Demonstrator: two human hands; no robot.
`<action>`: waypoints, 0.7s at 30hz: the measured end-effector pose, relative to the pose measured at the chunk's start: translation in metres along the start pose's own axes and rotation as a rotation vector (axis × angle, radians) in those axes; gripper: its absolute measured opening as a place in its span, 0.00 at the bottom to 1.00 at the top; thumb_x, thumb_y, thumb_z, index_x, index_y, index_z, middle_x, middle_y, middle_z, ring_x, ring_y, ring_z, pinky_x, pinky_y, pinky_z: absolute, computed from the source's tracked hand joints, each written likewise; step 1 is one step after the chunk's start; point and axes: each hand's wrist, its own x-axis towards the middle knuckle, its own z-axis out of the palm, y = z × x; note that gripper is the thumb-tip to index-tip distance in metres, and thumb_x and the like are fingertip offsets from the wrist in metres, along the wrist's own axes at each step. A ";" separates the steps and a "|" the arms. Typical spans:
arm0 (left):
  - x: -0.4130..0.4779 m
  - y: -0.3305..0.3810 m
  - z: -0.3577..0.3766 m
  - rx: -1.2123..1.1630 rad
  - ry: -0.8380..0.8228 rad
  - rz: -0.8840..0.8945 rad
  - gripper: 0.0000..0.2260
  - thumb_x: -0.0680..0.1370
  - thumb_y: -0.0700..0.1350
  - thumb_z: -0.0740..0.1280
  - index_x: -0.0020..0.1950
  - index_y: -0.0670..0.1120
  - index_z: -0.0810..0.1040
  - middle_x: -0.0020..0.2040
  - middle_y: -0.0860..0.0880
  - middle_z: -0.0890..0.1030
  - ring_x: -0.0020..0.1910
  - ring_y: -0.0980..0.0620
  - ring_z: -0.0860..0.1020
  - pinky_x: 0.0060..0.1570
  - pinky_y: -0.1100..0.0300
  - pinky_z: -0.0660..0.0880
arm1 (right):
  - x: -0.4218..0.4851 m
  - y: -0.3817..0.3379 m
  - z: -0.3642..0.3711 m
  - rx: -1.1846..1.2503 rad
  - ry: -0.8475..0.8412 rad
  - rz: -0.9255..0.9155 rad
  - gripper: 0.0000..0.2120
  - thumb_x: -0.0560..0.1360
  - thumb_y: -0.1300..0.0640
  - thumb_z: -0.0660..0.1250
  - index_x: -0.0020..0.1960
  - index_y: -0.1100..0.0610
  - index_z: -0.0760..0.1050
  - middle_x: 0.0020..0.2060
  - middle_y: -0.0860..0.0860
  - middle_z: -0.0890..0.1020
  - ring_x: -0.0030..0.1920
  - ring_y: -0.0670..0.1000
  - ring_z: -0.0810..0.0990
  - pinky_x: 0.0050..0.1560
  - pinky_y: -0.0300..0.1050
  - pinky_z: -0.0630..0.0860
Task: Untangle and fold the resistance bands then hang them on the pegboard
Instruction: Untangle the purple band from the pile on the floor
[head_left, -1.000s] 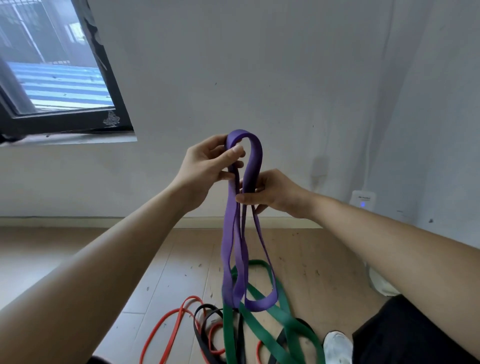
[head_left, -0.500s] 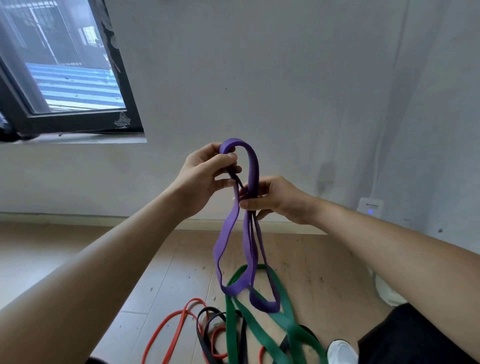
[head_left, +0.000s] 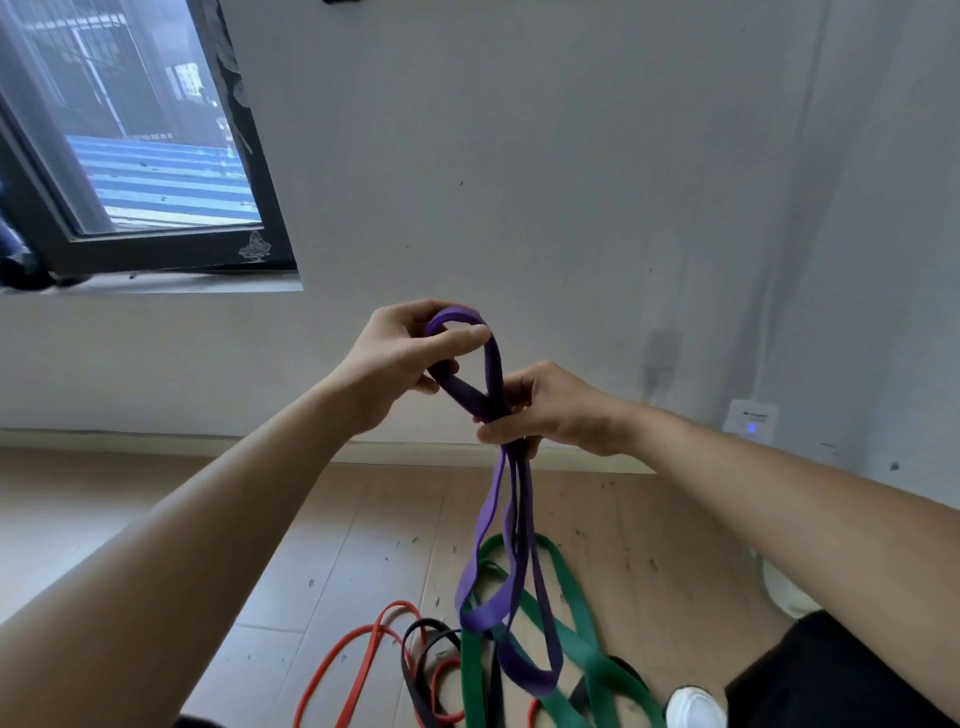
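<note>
I see left hand (head_left: 400, 358) pinching purple band (head_left: 493, 519) top loop | right hand (head_left: 550, 410) gripping its strands below | green band (head_left: 582, 629), red band (head_left: 397, 605), black band (head_left: 423, 623) on floor (head_left: 363, 519) underneath

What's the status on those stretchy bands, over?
Left hand pinches top loop of purple band; right hand grips its strands below. Green band, red band, black band on floor. Pegboard unseen.

Swallowed inside the curled right fingers (head_left: 501, 434): a stretch of purple band (head_left: 491, 519). Far below those fingers, sliced off by the bottom edge: green band (head_left: 472, 675), red band (head_left: 396, 605), black band (head_left: 423, 622), white shoe (head_left: 693, 706). Right of the fingers, wall box (head_left: 750, 418) lettering too small to read.
</note>
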 end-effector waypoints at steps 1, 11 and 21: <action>-0.001 0.001 0.000 0.026 0.016 0.003 0.14 0.73 0.51 0.77 0.55 0.46 0.84 0.34 0.53 0.81 0.35 0.54 0.80 0.32 0.62 0.75 | -0.001 0.000 0.001 -0.011 -0.018 0.004 0.07 0.74 0.64 0.76 0.51 0.62 0.82 0.39 0.53 0.81 0.39 0.52 0.84 0.41 0.44 0.81; -0.001 -0.002 -0.007 -0.292 0.257 0.018 0.10 0.79 0.47 0.72 0.57 0.44 0.81 0.43 0.50 0.83 0.46 0.51 0.85 0.36 0.57 0.81 | 0.000 0.020 0.005 -0.137 -0.008 0.027 0.11 0.74 0.66 0.74 0.55 0.65 0.78 0.48 0.60 0.83 0.45 0.54 0.87 0.45 0.45 0.84; 0.001 -0.026 -0.034 -0.424 0.292 -0.115 0.11 0.81 0.49 0.67 0.59 0.44 0.78 0.51 0.46 0.80 0.53 0.48 0.84 0.45 0.53 0.82 | 0.002 0.018 -0.019 -0.158 0.170 0.006 0.12 0.72 0.65 0.77 0.54 0.60 0.80 0.45 0.60 0.86 0.43 0.56 0.87 0.42 0.49 0.84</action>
